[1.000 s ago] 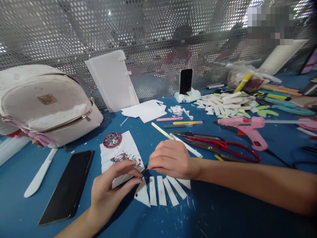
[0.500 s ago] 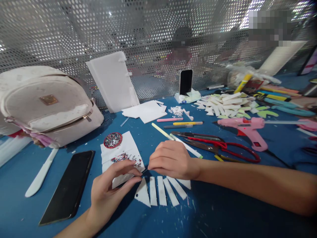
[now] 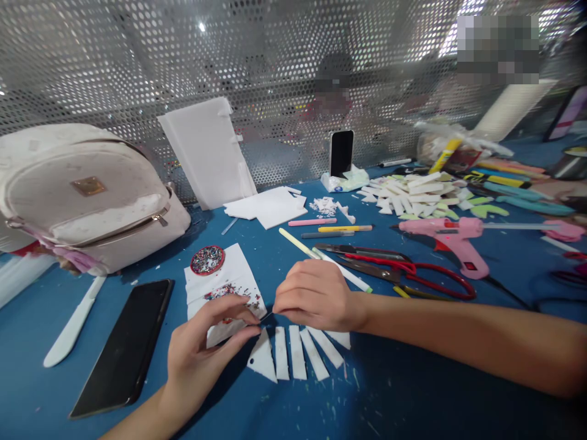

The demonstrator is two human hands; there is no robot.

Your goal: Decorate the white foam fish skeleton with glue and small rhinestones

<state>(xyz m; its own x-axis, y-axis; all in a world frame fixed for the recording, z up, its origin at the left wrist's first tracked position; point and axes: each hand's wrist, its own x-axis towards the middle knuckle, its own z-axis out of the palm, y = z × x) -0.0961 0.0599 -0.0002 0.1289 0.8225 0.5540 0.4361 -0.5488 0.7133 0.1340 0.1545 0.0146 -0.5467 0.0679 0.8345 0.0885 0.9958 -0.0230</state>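
My left hand (image 3: 208,345) pinches one end of a thin, hair-like strand beside the white paper (image 3: 245,263). Close by on the right, my right hand (image 3: 316,295) is closed, fingertips at the strand's other end. Under the hands, several white foam strips (image 3: 297,353) lie fanned out; the leftmost is a wedge (image 3: 263,359) with a small dark dot. Small coloured bits (image 3: 228,289) are scattered on the paper, and a red-rimmed round dish (image 3: 208,261) full of them sits at its top.
Left are a black phone (image 3: 123,348), a white knife (image 3: 76,321) and a backpack (image 3: 92,195). Scissors (image 3: 413,267), markers (image 3: 339,228), a pink glue gun (image 3: 458,235) and a foam pile (image 3: 422,192) lie right. A phone (image 3: 342,154) stands against the perforated metal wall (image 3: 279,104).
The view has shifted very slightly. Both hands keep nearly the same pose over the paper and the foam strips.
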